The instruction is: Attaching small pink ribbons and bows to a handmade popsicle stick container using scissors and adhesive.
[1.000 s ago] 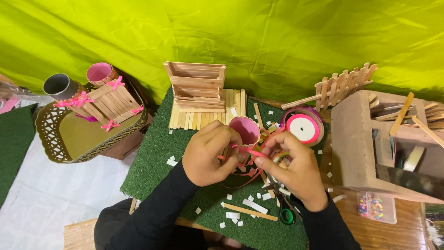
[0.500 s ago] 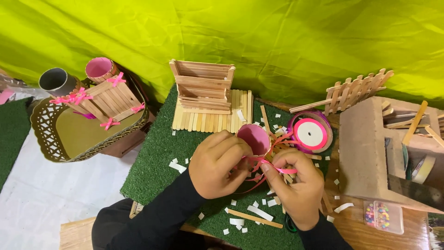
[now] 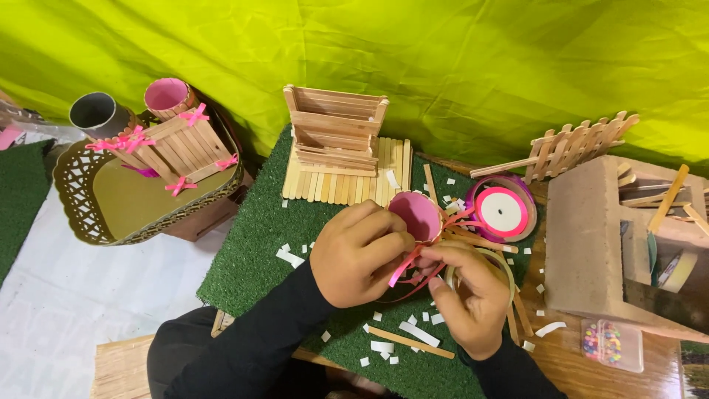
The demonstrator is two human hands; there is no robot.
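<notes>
Both hands meet near the middle of the frame, over the green mat (image 3: 251, 244). The left hand (image 3: 358, 255) wraps around a small pink cup (image 3: 416, 216) and holds it tight, so the cup does not roll or tip. The cup's open mouth faces up. The right hand (image 3: 469, 299) sits just beside it, a bit lower and to the right. Its fingers pinch a thin pink ribbon (image 3: 405, 266) that runs across the side of the cup. The ribbon looks pulled snug, likely so it lies flat on the cup. The two hands are touching or almost touching; I cannot tell which.

A pink ribbon roll (image 3: 502, 210) lies just right of the cup, close enough to feed more ribbon. Loose sticks (image 3: 410, 342) and white paper bits (image 3: 289, 257) lie on the mat under and around the hands, right in the way.

Behind the cup, at the top middle, a stick bench (image 3: 336, 133) stands on a stick floor. At the upper left, a gold tray (image 3: 111, 210) holds a stick box (image 3: 173, 148) with pink bows, a pink tube and a grey tube (image 3: 96, 114). At the upper right a little fence (image 3: 580, 144) leans by a brown box (image 3: 591, 236). A small box of beads (image 3: 609, 343) sits at the lower right.
</notes>
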